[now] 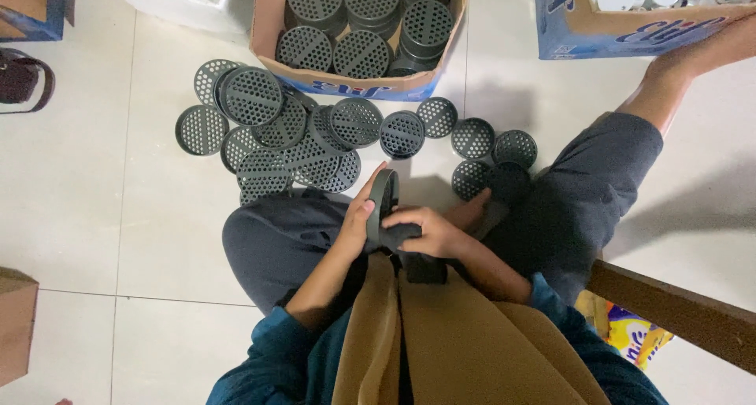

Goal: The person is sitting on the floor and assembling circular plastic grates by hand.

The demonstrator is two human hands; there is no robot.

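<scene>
Head view, looking straight down onto a lap and a pale tiled floor (94, 216). Left hand (358, 220) curled round the near edge of a dark grey ring-shaped part (383, 208), held upright on edge above the knees, fingers closed against its rim. Right hand (429, 232) clasped over the lower side of the same part, thumb and fingers wrapped on it, so both hands gripping one piece between them, close together over the grey trousers (276, 243). Just beyond the knees, a scatter of round perforated grey discs (299, 133) lying flat on the floor, many overlapping on the left, a few set singly toward the right near a dark round cup (508, 180). Farther off, an open cardboard box (268, 27) packed with stacked perforated cylinders (358, 19), standing upright. At top right, a blue carton (630, 35) holding white pieces, beside a bare foot (709, 54). Tan apron (457, 334) over blue sleeves at the bottom; a wooden edge (677, 314) at lower right.
</scene>
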